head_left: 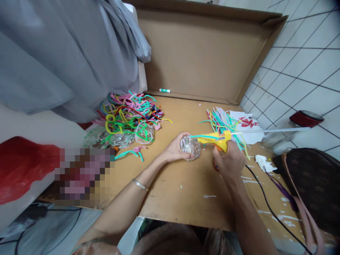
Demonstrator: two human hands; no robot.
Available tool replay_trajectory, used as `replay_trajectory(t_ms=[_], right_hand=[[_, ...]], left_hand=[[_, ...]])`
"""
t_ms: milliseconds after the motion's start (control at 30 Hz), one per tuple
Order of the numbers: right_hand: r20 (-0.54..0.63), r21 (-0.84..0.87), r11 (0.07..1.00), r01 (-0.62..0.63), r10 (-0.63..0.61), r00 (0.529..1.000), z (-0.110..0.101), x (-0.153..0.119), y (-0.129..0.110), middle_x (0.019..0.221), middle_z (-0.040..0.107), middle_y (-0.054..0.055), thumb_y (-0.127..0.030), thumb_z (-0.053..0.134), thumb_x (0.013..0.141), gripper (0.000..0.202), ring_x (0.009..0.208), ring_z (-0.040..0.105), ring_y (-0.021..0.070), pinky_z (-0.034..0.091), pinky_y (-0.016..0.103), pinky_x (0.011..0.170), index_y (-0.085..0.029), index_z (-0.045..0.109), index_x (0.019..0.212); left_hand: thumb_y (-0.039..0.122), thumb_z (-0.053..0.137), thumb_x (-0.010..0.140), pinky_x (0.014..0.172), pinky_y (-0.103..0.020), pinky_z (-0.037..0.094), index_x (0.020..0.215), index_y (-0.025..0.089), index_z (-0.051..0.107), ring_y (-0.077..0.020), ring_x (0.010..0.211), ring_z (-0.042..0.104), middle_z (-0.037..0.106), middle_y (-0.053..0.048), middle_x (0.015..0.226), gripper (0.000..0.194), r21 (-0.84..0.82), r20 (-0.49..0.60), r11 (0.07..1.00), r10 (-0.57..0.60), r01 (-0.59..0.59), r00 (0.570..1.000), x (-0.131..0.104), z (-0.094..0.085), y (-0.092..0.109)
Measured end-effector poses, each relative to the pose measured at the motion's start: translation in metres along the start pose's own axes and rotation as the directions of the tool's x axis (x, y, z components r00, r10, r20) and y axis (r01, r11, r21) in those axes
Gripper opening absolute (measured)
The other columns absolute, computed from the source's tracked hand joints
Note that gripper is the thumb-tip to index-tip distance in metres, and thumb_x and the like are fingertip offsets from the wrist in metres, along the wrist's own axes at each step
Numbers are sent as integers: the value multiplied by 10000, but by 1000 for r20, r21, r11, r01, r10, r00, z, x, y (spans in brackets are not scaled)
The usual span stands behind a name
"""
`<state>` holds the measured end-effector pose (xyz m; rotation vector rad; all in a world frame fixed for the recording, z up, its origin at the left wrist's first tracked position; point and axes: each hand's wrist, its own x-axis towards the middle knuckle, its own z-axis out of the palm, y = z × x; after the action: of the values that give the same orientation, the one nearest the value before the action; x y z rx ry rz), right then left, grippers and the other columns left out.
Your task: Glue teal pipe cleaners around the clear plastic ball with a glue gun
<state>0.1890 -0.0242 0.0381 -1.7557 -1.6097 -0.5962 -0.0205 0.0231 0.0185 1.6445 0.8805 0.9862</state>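
Note:
My left hand is closed around a small, clear, rounded plastic piece, perhaps part of a bottle, above the middle of the table. A yellow hot glue gun is gripped in my right hand, its nozzle touching or very near the clear piece's upper side. From the gun's back end sticks out a long translucent glue stick. One teal pipe cleaner stretches from the clear piece along the top of the gun; whether it is fixed there I cannot tell.
Tangled colourful pipe cleaners heap at the left, another bundle lies at the right. Behind stands a cardboard panel with a small green-white tube. A brown bag, a jar and the gun's black cord occupy the right.

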Motion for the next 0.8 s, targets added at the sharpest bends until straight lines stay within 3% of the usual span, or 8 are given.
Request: replay_trajectory(t_ms=[800], right_hand=[[2, 6, 1000, 12, -12, 1000, -1, 0, 1, 700, 573, 26, -368, 500, 791, 166, 614, 456, 164, 265, 266, 562, -204, 512, 770]], left_hand=[[256, 819, 540, 793, -288, 444, 1199, 202, 425, -181, 881, 565, 579, -24, 982, 769, -3, 5, 1000, 14, -14, 1000, 1, 0, -4]])
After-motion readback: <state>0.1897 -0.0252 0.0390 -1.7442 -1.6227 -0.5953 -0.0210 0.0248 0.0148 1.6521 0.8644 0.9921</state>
